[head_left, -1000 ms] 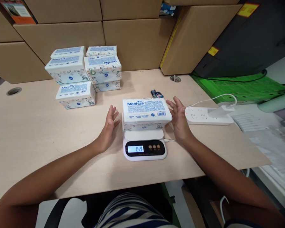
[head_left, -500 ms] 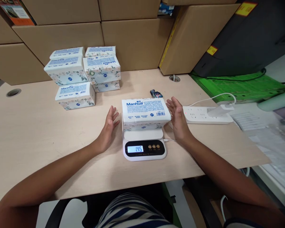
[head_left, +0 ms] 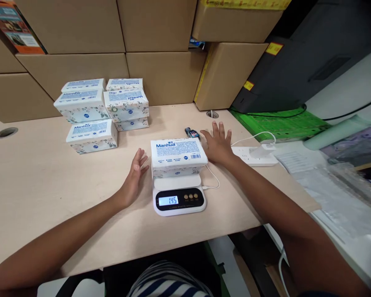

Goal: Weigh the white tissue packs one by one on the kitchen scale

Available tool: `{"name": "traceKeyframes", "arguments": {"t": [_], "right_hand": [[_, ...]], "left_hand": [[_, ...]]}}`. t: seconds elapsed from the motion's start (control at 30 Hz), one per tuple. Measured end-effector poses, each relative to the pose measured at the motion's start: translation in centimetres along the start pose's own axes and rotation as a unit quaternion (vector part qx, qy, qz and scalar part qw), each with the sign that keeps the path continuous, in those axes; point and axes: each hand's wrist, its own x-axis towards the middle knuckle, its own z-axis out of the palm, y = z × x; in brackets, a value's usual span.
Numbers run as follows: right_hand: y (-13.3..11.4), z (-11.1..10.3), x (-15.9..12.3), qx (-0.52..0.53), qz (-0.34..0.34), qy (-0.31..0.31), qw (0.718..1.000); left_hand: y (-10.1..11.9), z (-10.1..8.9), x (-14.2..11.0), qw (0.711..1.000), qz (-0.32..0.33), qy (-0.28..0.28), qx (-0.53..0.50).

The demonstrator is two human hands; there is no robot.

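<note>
You are wearing a navy-and-white striped top (head_left: 170, 284); your Manhua tissue pack (head_left: 179, 152) is showing blue print on white above florals; your white digital scale (head_left: 177, 182) is displaying a black panel (head_left: 181, 201) with gold buttons (head_left: 191, 196).

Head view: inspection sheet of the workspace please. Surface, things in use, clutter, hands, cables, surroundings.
Surface: pale desk with two round holes.
Things in use: Manhua tissue pack on white digital scale, display 1.45; more Manhua packs grouped farther back, to its left.
Clutter: small dark item behind the scale, identity unclear.
Left hand: open beside the scale, holding nothing.
Right hand: open right of the pack, holding nothing.
Cables: white scale cable; white charger cable by the power strip.
Surroundings: cardboard boxes behind; dark grey casing right rear.
</note>
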Motion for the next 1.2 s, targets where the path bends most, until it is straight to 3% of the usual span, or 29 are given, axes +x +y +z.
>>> {"name": "traceKeyframes", "arguments": {"t": [0.43, 0.67, 0.87, 1.2], "right_hand": [[-0.8, -0.1, -0.3, 0.019, -0.022, -0.016, 0.999], [-0.5, 0.1, 0.4, 0.062, -0.017, 0.022, 0.998], [-1.1, -0.5, 1.2, 0.046, -0.016, 0.016, 0.999], [-1.3, 0.7, 6.2, 0.129, -0.073, -0.028, 0.989]], "left_hand": [[0.1, 0.3, 0.1, 1.0, -0.008, -0.004, -0.004], [-0.1, 0.3, 0.0, 1.0, -0.009, 0.008, -0.012], [0.3, 0.3, -0.1, 1.0, -0.01, 0.001, -0.004], [0.1, 0.3, -0.2, 1.0, -0.008, 0.002, -0.023]]}}
